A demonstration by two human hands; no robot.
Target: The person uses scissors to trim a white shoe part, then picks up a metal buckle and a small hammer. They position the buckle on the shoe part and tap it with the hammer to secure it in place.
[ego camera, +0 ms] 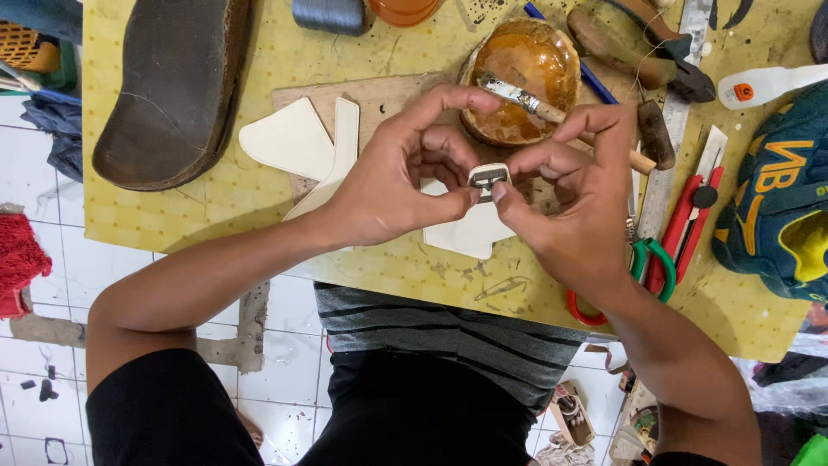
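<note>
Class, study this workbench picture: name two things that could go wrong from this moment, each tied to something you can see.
1. The glue bowl sits just behind both hands, its brush propped across it near the right hand; a knock might smear glue on the cream pieces.
2. The left hand and right hand pinch a small metal buckle by the fingertips; it could slip or nip a finger.

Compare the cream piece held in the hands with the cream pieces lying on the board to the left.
The held strap piece is small, pinched between the left hand and the right hand, and carries a metal buckle. The flat pieces are larger, lie untouched on the board, and show no hardware. The held piece is narrow; the flat ones are broad with angled edges. Both share the same cream colour.
</note>
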